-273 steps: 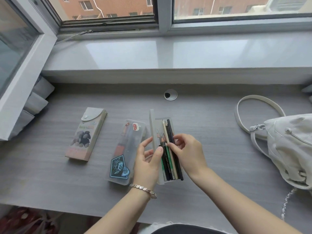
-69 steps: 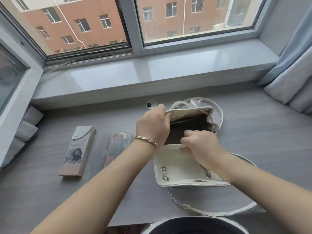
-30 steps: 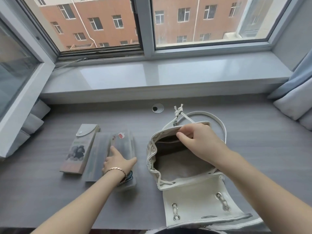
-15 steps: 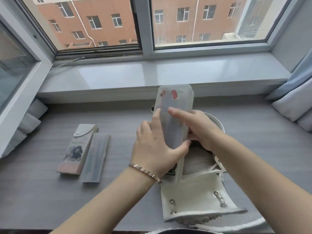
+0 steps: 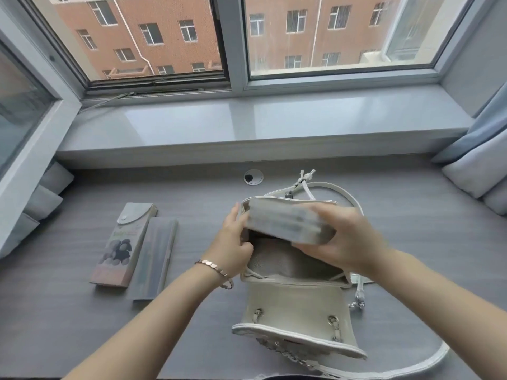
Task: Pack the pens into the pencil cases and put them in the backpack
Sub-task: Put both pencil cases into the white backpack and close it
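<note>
The step in hand is judged to be the putting of a filled case into the backpack (image 5: 296, 311), which lies on the tabletop (image 5: 82, 325) with its mouth open. A translucent pencil case (image 5: 288, 224) is held crosswise and roughly level, just above that mouth. It is gripped at its right end by the right hand (image 5: 348, 242): the fingers (image 5: 329, 215) are laid over its top face and the thumb is curled beneath. The left hand (image 5: 233, 242) is set at the left rim of the mouth. Its fingers are curled over that rim, seemingly to keep it open, and its thumb is just beside the case's left end.

For the next move, the case probably has to be tipped end-down so that the rim is cleared and the case can be lowered inside.

A printed pencil case (image 5: 123, 242) with a snap flap and a grey pencil case (image 5: 155, 253) lie side by side on the tabletop, well apart from both hands.
</note>
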`<control>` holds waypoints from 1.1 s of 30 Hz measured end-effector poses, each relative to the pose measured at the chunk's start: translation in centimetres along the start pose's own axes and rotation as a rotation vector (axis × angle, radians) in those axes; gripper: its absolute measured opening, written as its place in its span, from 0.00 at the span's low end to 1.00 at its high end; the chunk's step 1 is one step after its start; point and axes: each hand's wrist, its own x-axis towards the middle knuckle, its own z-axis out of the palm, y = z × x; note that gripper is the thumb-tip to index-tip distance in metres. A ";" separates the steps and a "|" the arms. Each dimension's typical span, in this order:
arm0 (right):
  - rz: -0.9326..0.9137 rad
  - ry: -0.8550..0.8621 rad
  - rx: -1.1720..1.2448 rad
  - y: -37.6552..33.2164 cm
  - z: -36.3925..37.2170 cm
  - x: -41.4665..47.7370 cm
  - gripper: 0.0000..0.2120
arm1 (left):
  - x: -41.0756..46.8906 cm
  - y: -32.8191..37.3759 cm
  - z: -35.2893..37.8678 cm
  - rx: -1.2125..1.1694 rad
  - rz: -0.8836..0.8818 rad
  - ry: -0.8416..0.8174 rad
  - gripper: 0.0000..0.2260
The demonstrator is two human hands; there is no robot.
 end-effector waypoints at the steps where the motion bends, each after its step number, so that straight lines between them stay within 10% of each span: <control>1: -0.055 -0.049 -0.096 0.1 0.3 -0.4 0.22 | 0.2 0.1 0.1 -0.059 0.007 -0.013 0.27; 7: 0.081 -0.408 -0.532 0.5 1.8 0.7 0.15 | 0.2 0.4 -0.5 -0.312 -0.077 0.005 0.33; 14: 0.282 -0.637 -0.834 2.2 8.5 2.9 0.21 | 1.0 -0.5 1.2 0.285 -0.032 0.071 0.27; 33: 0.376 -0.811 -0.610 3.4 9.7 1.4 0.33 | 0.2 0.7 2.3 0.318 -0.088 -0.069 0.32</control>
